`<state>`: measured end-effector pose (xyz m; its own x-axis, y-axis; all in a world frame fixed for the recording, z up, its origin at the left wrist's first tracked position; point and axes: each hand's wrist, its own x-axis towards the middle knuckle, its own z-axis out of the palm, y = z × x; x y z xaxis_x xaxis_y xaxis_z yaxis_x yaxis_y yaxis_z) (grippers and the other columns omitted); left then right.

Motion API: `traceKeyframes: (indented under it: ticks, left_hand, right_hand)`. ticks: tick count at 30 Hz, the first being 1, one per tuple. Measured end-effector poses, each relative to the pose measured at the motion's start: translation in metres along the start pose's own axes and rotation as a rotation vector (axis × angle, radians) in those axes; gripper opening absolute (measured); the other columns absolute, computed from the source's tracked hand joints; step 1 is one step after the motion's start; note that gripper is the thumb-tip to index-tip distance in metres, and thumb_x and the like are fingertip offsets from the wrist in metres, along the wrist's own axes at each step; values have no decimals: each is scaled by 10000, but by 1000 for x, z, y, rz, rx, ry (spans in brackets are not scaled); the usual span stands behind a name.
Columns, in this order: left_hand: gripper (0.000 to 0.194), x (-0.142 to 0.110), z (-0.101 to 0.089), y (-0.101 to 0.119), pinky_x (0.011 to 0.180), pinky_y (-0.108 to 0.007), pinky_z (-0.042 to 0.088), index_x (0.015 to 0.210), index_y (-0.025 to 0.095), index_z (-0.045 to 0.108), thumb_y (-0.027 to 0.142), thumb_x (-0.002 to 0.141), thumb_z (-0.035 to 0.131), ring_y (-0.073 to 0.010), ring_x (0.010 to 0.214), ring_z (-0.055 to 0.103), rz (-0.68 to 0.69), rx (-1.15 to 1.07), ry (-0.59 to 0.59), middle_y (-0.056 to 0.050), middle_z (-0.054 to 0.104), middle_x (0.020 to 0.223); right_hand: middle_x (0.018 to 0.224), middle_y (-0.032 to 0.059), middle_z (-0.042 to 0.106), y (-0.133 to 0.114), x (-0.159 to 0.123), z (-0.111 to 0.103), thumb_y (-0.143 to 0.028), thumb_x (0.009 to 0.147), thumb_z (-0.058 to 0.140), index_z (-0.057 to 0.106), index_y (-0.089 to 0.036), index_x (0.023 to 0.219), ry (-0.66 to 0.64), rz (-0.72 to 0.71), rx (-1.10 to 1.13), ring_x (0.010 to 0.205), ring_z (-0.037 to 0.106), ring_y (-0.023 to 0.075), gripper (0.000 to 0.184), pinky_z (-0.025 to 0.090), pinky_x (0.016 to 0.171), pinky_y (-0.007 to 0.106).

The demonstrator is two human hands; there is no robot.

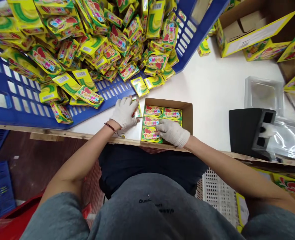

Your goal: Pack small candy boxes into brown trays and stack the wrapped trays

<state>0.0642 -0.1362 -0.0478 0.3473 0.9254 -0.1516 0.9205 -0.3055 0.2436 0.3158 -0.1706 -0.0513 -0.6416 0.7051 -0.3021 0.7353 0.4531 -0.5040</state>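
My left hand [125, 111], in a white knit glove, is closed around a small yellow-green box [137, 110] on the white tabletop, just left of an open carton [187, 118]. Most of that box is hidden under the fingers. Inside the carton, rows of matching small boxes [153, 110] lie with their lettered faces up. My right hand [174, 132], gloved too, reaches into the carton with curled fingers at one small box [149, 134] in the near row. The hand covers the carton's near right part. Two loose small boxes [139, 86] lie beyond the carton.
A tilted blue crate [87, 115], heaped with small boxes, fills the far left. A black tape dispenser [245, 131] and clear plastic trays [264, 93] stand at right. Larger open display cartons [260, 36] are behind them. A wooden edge [97, 136] borders the table near me.
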Motion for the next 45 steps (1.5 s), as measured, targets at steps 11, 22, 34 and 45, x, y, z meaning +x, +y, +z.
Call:
traceKeyframes:
  ticks: [11,22,34,45]
  left_hand:
    - [589,-32,-3,4,1092,-543,487,1209,167,638,567,804,789,-441,1353,489,-300,-14,112,-228,463,1493]
    - [912,-83,7,-13,960,-645,574,1610,180,400,437,800,731,-504,1262,591,-662,42,200,-285,512,1452]
    - [605,-52,-36,38,1180,-523,508,1517,243,511,225,921,615,-305,1333,623,338,-347,311,-129,665,1401]
    - [684,74,-11,-16,1257,-564,358,1464,192,560,255,812,757,-418,1520,382,-63,-47,215,-184,506,1513]
  right_hand:
    - [1024,108,732,16,7,-24,-287,994,567,766,-215,1069,237,26,68,978,662,275,225,534,889,424]
    - [1051,99,756,5,14,-34,-274,965,539,774,-219,1087,343,-47,147,1008,700,270,270,561,947,450]
    - [998,53,752,-8,0,-86,-504,938,641,651,-215,1289,278,-68,669,738,675,177,455,554,603,308]
    - [633,-6,642,29,12,-28,-249,921,605,706,-243,1049,164,253,546,585,652,193,163,554,542,323]
